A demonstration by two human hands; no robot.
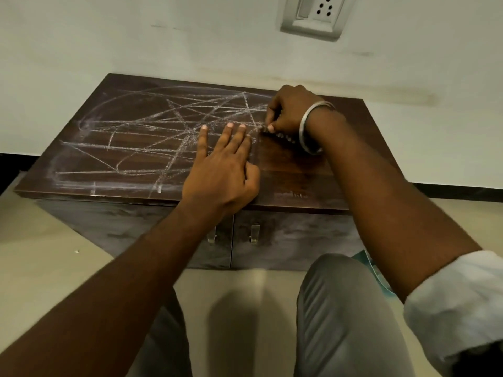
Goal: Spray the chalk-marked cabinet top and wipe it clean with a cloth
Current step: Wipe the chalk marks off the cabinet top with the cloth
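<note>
A low dark wooden cabinet stands against the wall, and its top [294, 170] is covered on the left and middle with white chalk lines [152, 137]. My left hand [226, 164] lies flat on the top near the middle, fingers spread. My right hand [288, 112], with a metal bangle on the wrist, is curled at the back right, its fingertips pinching a small piece of chalk [263, 128] against the surface. No spray bottle or cloth is in view.
The cabinet has two doors with small metal handles [254, 234]. A white wall behind carries a socket plate [313, 16]. My knees in grey trousers [345, 308] are close to the cabinet front on a beige floor.
</note>
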